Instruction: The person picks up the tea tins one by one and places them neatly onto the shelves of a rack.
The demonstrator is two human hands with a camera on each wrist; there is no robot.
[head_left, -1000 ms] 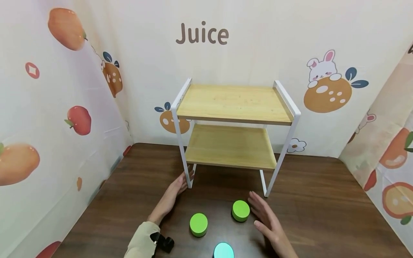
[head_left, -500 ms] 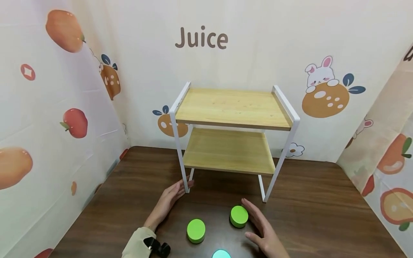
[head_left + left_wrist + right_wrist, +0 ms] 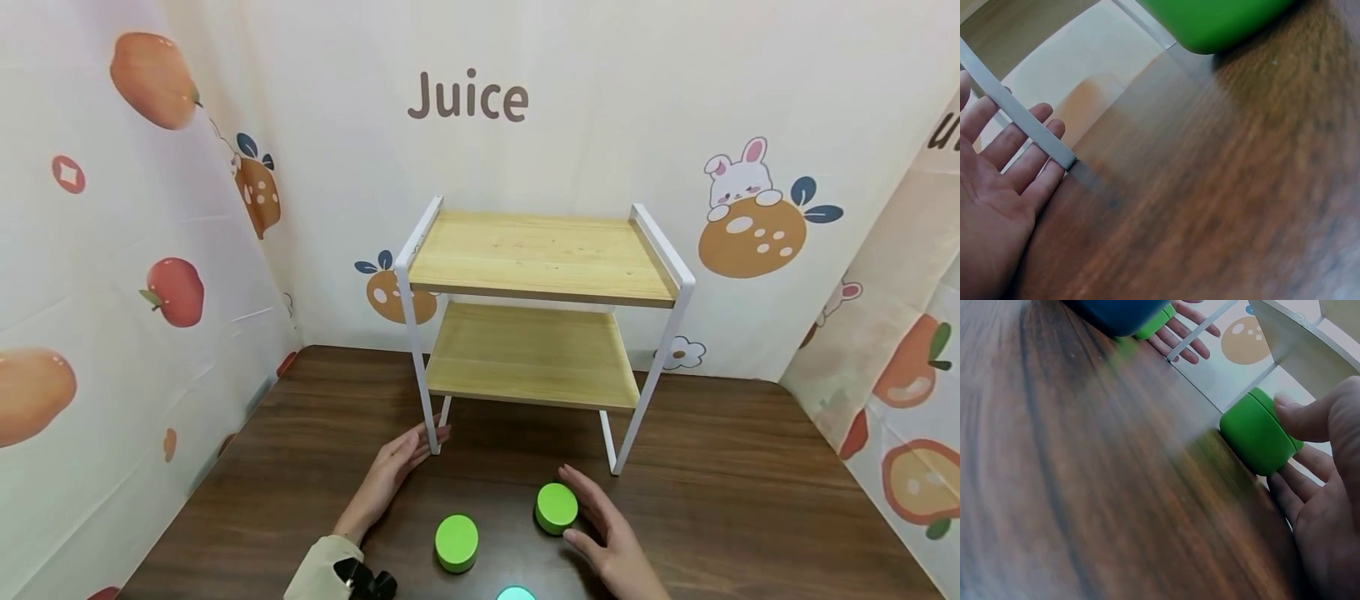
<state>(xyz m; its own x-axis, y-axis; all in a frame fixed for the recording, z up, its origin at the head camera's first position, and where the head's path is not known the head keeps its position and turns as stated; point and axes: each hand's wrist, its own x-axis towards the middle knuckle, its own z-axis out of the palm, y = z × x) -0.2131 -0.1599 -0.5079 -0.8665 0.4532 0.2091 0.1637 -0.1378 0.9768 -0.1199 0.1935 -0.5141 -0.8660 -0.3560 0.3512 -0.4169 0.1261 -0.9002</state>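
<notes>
Right hand (image 3: 1325,506) at the green puck (image 3: 1259,441) on the tabletop (image 3: 1085,506): thumb tip on the puck's top edge, fingers beyond its far side. Past the puck: white shelf leg (image 3: 1200,334), left hand (image 3: 1182,331) flat, second green puck (image 3: 1150,325) behind a blue one (image 3: 1116,312).

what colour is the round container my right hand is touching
Bright green container, thumb of the right hand on it; clearest in the right wrist view.

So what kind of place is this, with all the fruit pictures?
Probably a small staged booth, not a real kitchen: printed fruit-and-bunny cloth backdrop reading "Juice", a brown wooden table, and a two-tier wooden shelf with nothing on it.
</notes>
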